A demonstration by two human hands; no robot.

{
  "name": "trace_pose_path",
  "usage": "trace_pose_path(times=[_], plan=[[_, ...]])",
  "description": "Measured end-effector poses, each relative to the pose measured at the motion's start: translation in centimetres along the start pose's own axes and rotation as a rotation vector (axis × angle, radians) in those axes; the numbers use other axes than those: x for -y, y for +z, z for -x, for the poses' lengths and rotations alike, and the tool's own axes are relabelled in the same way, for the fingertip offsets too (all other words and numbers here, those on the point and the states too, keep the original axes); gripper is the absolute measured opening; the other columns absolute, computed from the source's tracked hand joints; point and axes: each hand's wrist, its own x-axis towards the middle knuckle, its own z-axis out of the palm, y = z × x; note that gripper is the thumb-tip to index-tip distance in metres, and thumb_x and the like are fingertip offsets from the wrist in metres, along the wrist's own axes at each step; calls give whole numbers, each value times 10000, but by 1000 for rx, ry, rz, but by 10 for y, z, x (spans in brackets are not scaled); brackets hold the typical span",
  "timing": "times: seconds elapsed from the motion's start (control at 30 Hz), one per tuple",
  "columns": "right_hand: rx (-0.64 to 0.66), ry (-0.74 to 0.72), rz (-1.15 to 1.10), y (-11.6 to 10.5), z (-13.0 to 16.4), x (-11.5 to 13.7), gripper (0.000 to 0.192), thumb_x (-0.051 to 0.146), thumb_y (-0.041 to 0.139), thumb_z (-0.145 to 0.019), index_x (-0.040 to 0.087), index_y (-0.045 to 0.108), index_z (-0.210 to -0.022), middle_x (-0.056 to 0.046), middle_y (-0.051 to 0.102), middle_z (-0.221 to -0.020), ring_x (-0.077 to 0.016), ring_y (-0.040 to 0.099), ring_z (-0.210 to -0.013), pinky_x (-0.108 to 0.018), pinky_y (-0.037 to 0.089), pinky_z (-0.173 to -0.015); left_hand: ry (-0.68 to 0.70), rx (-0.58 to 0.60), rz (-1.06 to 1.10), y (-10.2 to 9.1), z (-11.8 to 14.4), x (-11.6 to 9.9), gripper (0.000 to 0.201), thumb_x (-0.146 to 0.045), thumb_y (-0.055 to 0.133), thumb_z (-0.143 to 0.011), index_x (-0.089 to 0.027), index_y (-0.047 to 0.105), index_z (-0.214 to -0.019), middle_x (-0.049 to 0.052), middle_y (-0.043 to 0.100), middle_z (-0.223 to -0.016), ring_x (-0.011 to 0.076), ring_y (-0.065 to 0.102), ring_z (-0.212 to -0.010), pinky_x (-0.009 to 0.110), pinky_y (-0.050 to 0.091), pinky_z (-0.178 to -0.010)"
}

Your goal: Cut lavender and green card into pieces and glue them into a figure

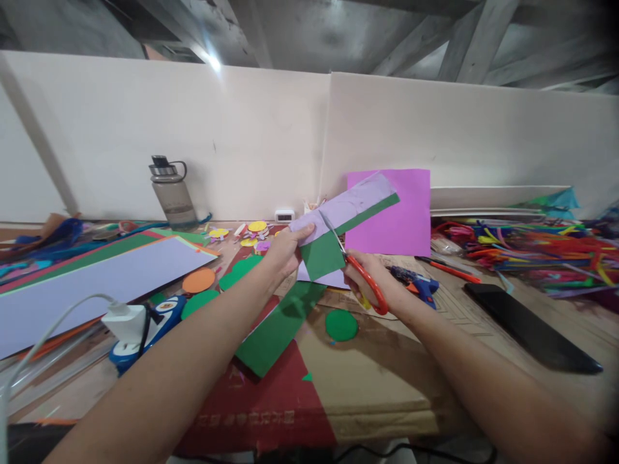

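My left hand (286,250) pinches a strip of lavender paper (349,205) layered with green paper (323,255), held up over the table. My right hand (363,278) grips red-handled scissors (356,265); the blades cross the lavender and green strip just right of my left fingers. Behind the strip a pink sheet (401,212) leans upright against the wall. A larger green sheet (278,328) lies on the table under my left forearm.
A green paper circle (341,325) lies near the middle of the cardboard-covered table. A blue glue gun (418,283) and a black phone (529,327) sit at right, coloured strips (541,251) beyond. Large lavender sheet (91,283), charger (126,321), bottle (171,193) at left.
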Motion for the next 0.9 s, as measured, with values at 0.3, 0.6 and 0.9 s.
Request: trace_pose_path(times=[0.3,0.6,0.9], plan=[[-77,4,-2,4,-1,-16,87,263,470,-787,223,435,-719,46,478,-540,-98,428,-440,-212,334,-413,86,58,-6,3,1,0,317,-166,840,-541,-144,727,-836,91,764,-891,253,701,-906,393,555,-890],[-87,-65,-33,-2,-5,-2,76,278,524,-768,208,511,-741,11,541,-640,-129,492,-595,-235,413,-532,27,84,-79,1,4,10,335,-199,865,-524,-135,737,-827,82,762,-844,218,696,-764,383,567,-810],[-91,45,-82,2,-6,-14,74,270,501,-744,204,468,-749,42,442,-610,-89,428,-485,-199,327,-419,-27,48,-55,3,5,14,284,-138,831,-530,-112,732,-795,90,758,-815,189,681,-714,333,564,-758]])
